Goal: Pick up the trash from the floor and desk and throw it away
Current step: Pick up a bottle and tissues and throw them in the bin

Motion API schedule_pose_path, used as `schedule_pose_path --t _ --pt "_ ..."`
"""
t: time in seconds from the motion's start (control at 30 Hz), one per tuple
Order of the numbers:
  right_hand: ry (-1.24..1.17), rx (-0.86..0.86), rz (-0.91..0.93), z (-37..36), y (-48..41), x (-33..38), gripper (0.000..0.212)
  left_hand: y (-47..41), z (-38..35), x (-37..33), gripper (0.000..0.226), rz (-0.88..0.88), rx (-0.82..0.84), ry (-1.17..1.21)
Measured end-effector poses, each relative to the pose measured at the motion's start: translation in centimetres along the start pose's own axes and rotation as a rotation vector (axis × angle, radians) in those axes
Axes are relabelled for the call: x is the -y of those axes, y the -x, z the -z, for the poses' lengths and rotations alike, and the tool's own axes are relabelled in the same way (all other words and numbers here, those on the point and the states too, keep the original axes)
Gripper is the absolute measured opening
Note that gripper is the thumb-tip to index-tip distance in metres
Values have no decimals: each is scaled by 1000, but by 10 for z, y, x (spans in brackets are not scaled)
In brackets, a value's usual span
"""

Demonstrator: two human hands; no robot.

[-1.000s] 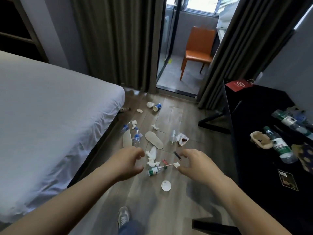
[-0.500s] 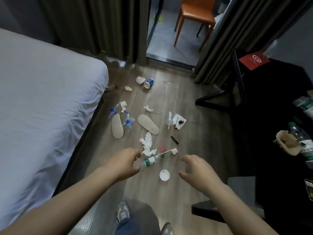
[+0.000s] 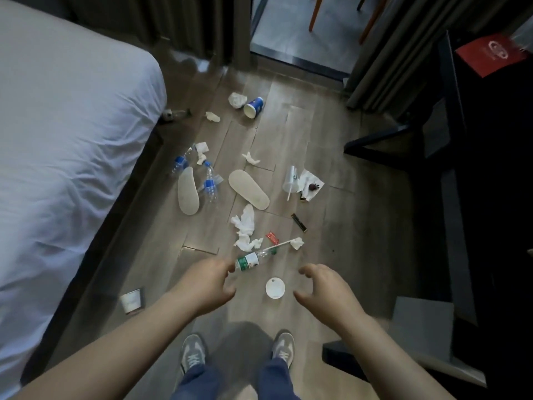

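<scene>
Two blue-labelled bottles [image 3: 180, 163] [image 3: 210, 184], one green-labelled bottle [image 3: 248, 261], two slippers [image 3: 188, 193] [image 3: 248, 189], one round lid [image 3: 275, 287].

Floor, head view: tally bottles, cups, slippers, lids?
Bottles: 3
Cups: 2
Slippers: 2
Lids: 1
Total: 8
Object by the bed corner is too unclear to count.

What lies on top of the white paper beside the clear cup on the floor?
A small dark brown scrap lies on the paper; what it is cannot be told. Anything beneath the paper is covered.
</scene>
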State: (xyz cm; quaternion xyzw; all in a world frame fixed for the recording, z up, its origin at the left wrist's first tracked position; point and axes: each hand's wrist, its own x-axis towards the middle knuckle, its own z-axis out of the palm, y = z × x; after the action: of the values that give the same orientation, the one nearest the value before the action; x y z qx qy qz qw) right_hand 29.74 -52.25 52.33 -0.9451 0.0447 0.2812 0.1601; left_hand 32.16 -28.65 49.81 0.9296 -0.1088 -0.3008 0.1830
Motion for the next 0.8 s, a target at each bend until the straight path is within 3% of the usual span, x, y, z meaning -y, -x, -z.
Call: schedule_pose_path --t 0.33,0.57,0.73,0.8 --pt "-40 44 7 -136 -165 -114 44 -166 -182 29 38 78 4 6" --pt "47 -28 57 -265 -318 -175 47 -304 -309 102 35 45 -95 -55" --pt "125 -99 155 -336 -407 -198 35 -381 -370 162 47 -6 -179 -156" --pt "196 -121 207 -351 -434 -204 40 -401 -383 181 48 -35 -206 -147"
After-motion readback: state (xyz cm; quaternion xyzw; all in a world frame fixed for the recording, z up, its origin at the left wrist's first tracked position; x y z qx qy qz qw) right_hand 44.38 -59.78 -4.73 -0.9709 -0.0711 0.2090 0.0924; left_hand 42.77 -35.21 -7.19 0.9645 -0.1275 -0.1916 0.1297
